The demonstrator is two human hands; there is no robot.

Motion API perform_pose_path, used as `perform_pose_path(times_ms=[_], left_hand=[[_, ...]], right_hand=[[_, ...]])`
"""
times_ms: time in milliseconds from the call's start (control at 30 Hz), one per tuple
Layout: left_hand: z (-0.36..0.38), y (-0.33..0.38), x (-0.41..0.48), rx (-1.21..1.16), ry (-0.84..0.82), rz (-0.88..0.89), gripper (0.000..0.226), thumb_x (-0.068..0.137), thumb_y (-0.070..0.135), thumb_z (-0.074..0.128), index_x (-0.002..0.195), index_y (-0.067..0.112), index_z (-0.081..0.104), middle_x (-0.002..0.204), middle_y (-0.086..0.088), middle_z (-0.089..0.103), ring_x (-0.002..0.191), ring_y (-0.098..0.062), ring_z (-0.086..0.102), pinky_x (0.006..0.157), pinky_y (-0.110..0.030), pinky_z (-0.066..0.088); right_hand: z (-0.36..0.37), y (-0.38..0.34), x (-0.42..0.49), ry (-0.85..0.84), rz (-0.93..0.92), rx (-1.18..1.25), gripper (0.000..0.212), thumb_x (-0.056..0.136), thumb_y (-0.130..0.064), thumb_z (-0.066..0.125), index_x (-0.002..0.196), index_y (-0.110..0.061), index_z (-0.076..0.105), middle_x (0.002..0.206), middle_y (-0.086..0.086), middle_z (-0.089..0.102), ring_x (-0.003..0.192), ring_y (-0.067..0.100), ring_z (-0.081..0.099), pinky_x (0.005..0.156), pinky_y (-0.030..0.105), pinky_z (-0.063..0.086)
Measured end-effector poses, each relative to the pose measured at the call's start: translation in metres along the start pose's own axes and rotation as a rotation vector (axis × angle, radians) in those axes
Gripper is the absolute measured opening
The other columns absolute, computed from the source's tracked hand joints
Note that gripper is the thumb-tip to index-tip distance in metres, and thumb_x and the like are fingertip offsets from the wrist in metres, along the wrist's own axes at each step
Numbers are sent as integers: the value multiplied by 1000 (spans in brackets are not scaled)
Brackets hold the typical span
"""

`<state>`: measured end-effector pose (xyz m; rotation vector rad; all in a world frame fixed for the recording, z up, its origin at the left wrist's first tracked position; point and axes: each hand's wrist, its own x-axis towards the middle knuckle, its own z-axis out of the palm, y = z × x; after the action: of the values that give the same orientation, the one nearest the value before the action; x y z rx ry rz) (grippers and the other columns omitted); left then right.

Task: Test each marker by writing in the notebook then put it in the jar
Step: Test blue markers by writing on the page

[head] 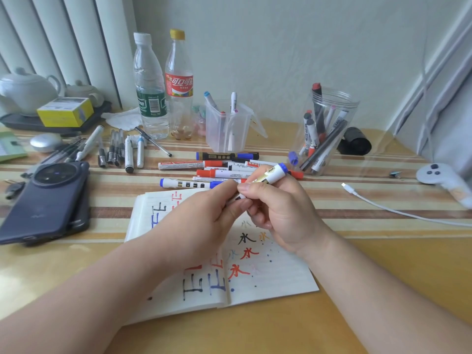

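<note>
Two hands meet over the open notebook [268,277]. The right hand [278,213] has its fingers curled round the barrel of a marker [270,175], and the left hand [204,221] pinches the near end between thumb and forefinger. The marker's blue cap points up and away, toward the jar [329,129]; its near tip is hidden by the fingertips.

The jar is clear plastic with no lid and stands at the right of the table [383,277], well apart from the hands. It holds a leaning bunch of markers — one with a red cap rises past the rim, and a long dark pen slants across the others. A clear square cup [224,126] behind the notebook holds a few more markers, one with a light blue cap and one white. Between cup and notebook lies a pile [212,169] of loose red and blue markers.

Left of the cup stand two plastic bottles. The water bottle [149,85] has a white cap and a green label with a barcode, its print too blurred to read. The cola bottle [178,83] has a yellow cap, and its red label shows 可口可 in white.

The notebook's left page carries 正 in blue, red and black; the right page carries 水 in black, orange and red. A dark phone [48,200] lies face down at the left.
</note>
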<state>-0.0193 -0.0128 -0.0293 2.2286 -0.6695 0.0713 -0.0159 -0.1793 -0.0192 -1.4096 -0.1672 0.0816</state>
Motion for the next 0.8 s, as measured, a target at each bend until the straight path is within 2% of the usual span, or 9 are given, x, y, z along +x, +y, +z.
perform_pose_path(times_ms=[167, 300, 367, 433, 500, 567, 667, 733, 800], left_hand=[[0, -1, 1, -40, -14, -18, 22, 100, 47, 42, 92, 29, 52, 64, 20, 51, 62, -5, 47, 56, -18, 35], [-1, -1, 1, -72, -6, -1, 28, 90, 63, 38, 91, 38, 51, 56, 9, 41, 54, -9, 38, 52, -22, 31], [-3, 0, -1, -120, -47, -16, 35, 90, 70, 32, 101, 42, 51, 63, 2, 44, 57, -10, 41, 58, -25, 37], [-4, 1, -4, -207, -88, -36, 51, 90, 77, 22, 113, 40, 49, 76, -1, 53, 67, -11, 46, 69, -32, 43], [-5, 0, -8, -244, -99, -33, 60, 86, 79, 18, 119, 39, 48, 85, 5, 57, 72, -5, 48, 74, -31, 41], [-5, -2, -9, -244, -123, -46, 62, 86, 79, 14, 123, 44, 49, 90, 11, 61, 77, 0, 51, 78, -29, 39], [-4, 1, -10, -248, -179, -105, 67, 82, 83, 11, 124, 51, 52, 93, 15, 66, 79, 8, 53, 80, -28, 38], [-5, 3, -10, -261, -198, -153, 72, 79, 85, 10, 121, 49, 57, 93, 18, 69, 78, 12, 53, 79, -28, 37], [-5, 5, -11, -262, -209, -182, 76, 78, 87, 10, 118, 47, 61, 95, 19, 71, 77, 14, 53, 81, -30, 37]], right_hand=[[0, 1, 0, 10, -17, 23, 12, 78, -12, 63, 69, -14, 55, 54, 8, 41, 42, 15, 35, 42, 21, 17], [-2, -1, 0, 1, -57, 14, 9, 76, -10, 62, 74, -6, 54, 54, 8, 39, 39, 16, 32, 43, 23, 15], [-4, -2, 0, 46, -103, -24, 8, 75, -9, 61, 71, -6, 54, 51, 8, 38, 38, 15, 31, 43, 18, 20], [-10, -6, 2, 184, -243, -51, 12, 70, -8, 59, 62, -10, 51, 46, 6, 34, 38, 15, 29, 44, 17, 23], [-20, -14, 5, 334, -374, -43, 14, 65, -9, 57, 56, -14, 48, 49, 6, 33, 41, 14, 30, 47, 19, 25], [-31, -27, 6, 380, -383, -7, 17, 66, -6, 54, 55, -14, 45, 50, 5, 33, 41, 14, 31, 47, 19, 24], [-42, -40, -4, 206, -200, -204, 13, 71, -9, 56, 61, -5, 50, 46, 8, 38, 39, 19, 35, 43, 18, 27], [-49, -40, -17, 57, -55, -333, 17, 74, -14, 57, 68, 2, 61, 51, 19, 50, 42, 28, 49, 41, 24, 37], [-52, -34, -35, -22, 47, -336, 21, 75, -14, 58, 77, 5, 67, 61, 24, 60, 51, 36, 59, 43, 30, 46]])
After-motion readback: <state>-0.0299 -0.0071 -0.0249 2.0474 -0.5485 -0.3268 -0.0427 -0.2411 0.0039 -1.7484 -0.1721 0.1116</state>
